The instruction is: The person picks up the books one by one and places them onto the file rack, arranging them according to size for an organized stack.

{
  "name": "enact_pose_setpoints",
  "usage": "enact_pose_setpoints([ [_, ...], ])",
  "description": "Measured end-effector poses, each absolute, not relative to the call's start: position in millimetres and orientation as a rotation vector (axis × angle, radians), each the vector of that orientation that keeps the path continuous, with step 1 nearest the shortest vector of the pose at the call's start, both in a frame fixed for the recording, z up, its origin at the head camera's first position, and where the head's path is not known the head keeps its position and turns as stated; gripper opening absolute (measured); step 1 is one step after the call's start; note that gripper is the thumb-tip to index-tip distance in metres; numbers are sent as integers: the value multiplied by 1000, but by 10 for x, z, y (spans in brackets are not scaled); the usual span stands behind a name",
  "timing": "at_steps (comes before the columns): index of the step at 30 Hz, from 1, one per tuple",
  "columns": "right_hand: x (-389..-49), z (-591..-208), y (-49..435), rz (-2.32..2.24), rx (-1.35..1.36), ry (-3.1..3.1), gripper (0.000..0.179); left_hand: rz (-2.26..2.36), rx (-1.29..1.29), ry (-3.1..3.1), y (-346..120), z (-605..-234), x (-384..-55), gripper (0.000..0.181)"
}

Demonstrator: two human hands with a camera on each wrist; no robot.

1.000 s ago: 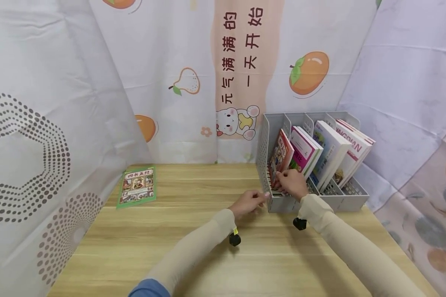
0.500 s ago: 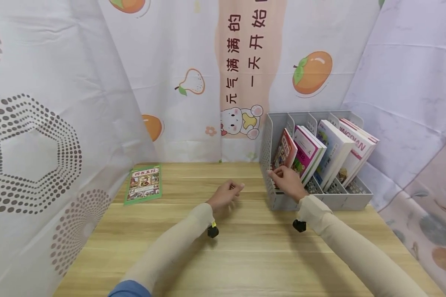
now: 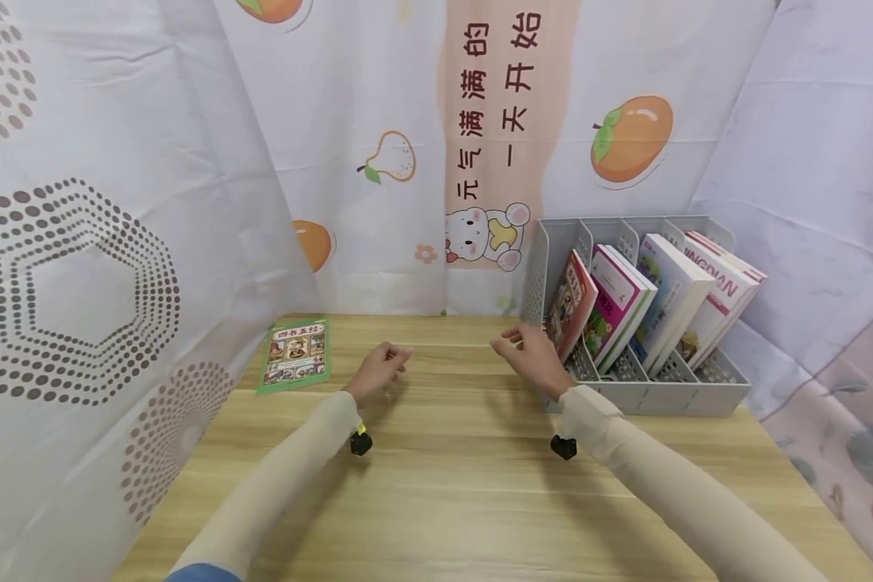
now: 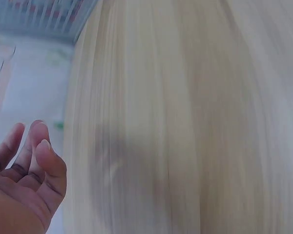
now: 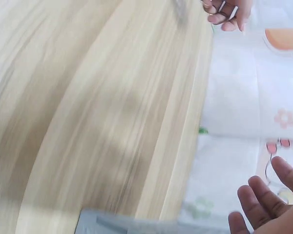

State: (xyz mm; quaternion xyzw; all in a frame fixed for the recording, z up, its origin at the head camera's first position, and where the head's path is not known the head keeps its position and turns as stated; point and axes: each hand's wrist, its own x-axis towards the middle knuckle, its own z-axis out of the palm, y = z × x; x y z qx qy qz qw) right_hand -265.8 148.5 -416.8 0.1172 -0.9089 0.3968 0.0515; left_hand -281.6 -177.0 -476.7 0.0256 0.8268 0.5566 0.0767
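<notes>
In the head view my left hand [image 3: 377, 373] hovers over the table between the green-edged book and the rack, its fingers loosely bent around nothing. That flat book [image 3: 296, 354] lies at the table's back left. My right hand [image 3: 533, 356] is just in front of the grey rack's left end, fingers relaxed and holding nothing. A red book [image 3: 571, 303] leans in the leftmost compartment of the grey book rack [image 3: 647, 398]. The left wrist view shows the left hand [image 4: 29, 180] with bare, parted fingers; the right wrist view shows the right hand [image 5: 268, 204] likewise.
Beside the red book, the rack's other compartments hold a magenta book [image 3: 614, 303], a thick blue-and-white book [image 3: 665, 299] and white-and-red books [image 3: 720, 295]. A printed curtain [image 3: 378, 259] hangs behind the wooden table [image 3: 451, 501].
My left hand has moved left from the rack's front corner toward the green book. The right hand has drawn away from the red book, which stays in the rack. The view has shifted left.
</notes>
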Motion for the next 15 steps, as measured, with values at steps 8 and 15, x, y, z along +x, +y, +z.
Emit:
enact_pose_setpoints([
  [8,-2429,-4235,1045,1335,501,-2832,55,1619,-59,2593,-2434,-4818,-2842,47],
  [15,-2245,-4314,679,1417,658,-2870,54,1483,-211,2723,-3103,-4848,-2774,42],
])
